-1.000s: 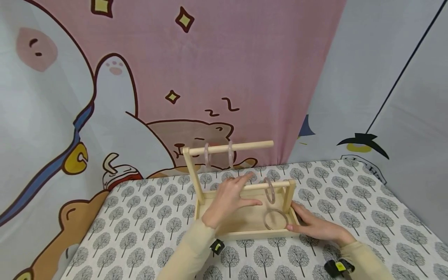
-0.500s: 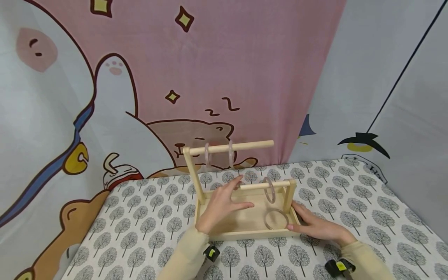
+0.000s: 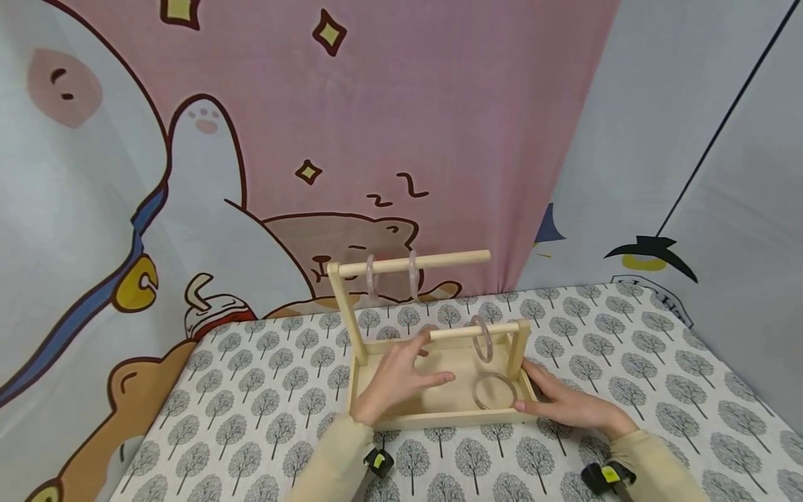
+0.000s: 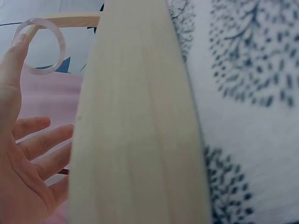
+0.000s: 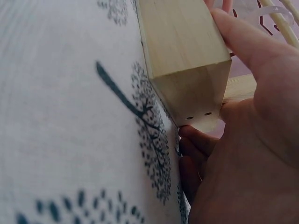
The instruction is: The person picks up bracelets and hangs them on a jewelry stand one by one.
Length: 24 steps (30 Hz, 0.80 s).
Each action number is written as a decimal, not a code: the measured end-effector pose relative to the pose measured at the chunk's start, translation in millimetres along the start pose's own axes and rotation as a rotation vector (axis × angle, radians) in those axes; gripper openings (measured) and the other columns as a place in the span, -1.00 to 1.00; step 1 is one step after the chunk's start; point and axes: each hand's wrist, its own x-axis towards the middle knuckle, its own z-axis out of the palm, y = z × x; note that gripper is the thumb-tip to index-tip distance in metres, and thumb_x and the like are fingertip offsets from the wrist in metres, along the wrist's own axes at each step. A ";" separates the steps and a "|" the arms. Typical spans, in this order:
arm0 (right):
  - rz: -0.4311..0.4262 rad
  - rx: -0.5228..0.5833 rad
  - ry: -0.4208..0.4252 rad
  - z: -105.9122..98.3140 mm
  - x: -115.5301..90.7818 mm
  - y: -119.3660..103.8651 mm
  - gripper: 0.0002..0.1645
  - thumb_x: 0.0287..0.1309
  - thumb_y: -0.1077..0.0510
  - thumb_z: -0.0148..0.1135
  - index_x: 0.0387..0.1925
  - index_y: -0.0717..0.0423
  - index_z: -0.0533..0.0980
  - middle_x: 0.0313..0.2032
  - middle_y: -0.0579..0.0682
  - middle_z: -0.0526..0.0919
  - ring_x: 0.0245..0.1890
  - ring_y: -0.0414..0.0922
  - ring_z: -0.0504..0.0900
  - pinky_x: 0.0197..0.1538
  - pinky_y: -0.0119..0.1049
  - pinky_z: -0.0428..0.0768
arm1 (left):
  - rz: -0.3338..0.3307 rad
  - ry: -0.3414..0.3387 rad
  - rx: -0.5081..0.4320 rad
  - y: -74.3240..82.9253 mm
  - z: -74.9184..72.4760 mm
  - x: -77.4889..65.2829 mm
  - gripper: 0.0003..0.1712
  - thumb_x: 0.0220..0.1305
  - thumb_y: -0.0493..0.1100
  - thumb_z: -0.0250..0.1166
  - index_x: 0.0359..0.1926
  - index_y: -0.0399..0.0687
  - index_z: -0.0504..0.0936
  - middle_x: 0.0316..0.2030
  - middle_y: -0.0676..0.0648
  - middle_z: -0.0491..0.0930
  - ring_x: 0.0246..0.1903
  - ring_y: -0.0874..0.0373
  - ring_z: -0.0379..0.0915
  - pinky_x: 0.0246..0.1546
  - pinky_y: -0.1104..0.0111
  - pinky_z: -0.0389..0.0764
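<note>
My left hand [image 3: 396, 376] hovers over the tray of a wooden bangle stand [image 3: 445, 420], fingers loosely bent and thumb held apart. Its index fingertip is right at the free end of the lower bar [image 3: 448, 335]. Nothing is in its palm in the left wrist view. At the stand's right end, my right hand [image 3: 571, 406] grips the tray corner, thumb on the front wall and fingers round the side. One pale pinkish bangle [image 3: 490, 348] hangs on the lower bar. Another bangle [image 3: 475, 392] is inside the tray at the right. Two more bangles [image 3: 413, 282] hang from the upper bar [image 3: 452, 261].
A left post [image 3: 346, 314] carries the upper bar, and a shorter right post [image 3: 518, 348] carries the lower one. Tree-patterned cloth [image 3: 627, 362] covers the table. Behind it hangs a pink and white cartoon curtain [image 3: 464, 139].
My left hand has drawn back leftward from the lower bar, and its fingers have bent a little more. The right hand, the stand and the bangles stay where they were.
</note>
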 end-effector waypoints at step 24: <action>0.025 -0.007 0.010 -0.2 -0.6 -0.9 0.07 0.28 0.03 0.21 0.51 0.19 -0.25 0.41 0.48 -0.27 0.34 0.50 -0.22 0.13 0.55 -0.06 | 0.097 -0.232 0.014 11.3 27.2 -2.8 -0.06 0.11 0.35 0.31 0.40 -0.02 0.31 0.29 -0.02 0.38 0.13 0.12 0.44 0.11 0.19 0.48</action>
